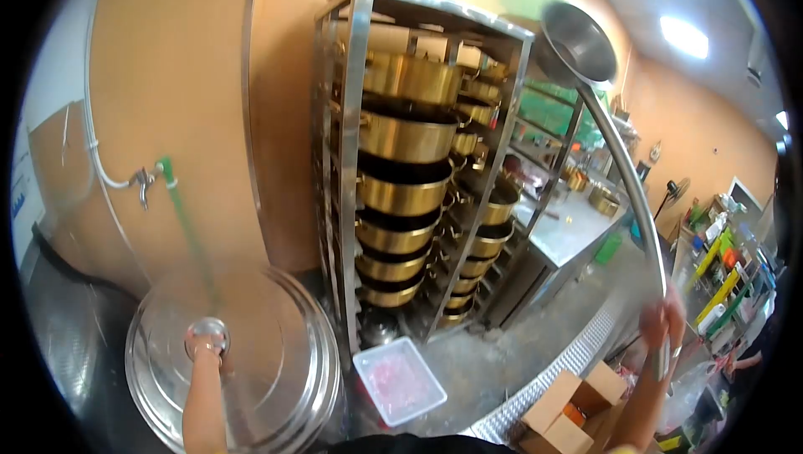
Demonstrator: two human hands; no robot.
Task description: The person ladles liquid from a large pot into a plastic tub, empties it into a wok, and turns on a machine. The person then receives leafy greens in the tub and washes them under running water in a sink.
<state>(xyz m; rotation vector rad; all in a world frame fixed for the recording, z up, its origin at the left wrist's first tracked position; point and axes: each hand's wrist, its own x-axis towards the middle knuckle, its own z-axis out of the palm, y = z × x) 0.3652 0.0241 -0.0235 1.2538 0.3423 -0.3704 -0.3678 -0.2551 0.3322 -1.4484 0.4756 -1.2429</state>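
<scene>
At the lower left, my left hand (pixel 203 345) is closed round a small round metal piece (pixel 219 335) at the centre of a large round metal lid (pixel 276 320). My right hand (pixel 663 320), raised at the right, grips the long metal handle of a ladle (pixel 631 186). The handle curves up to the ladle's wide, deep bowl, which is near the top of the rack. My right fingers are wrapped round the handle and look slightly blurred.
A metal rack (pixel 358 77) holds stacked gold-coloured pots (pixel 403 136). On the floor are a translucent plastic bin (pixel 400 380) and an open cardboard box (pixel 556 400). A green hose (pixel 186 220) hangs from a wall tap (pixel 144 184). Part of another person's arm (pixel 744 362) shows at far right.
</scene>
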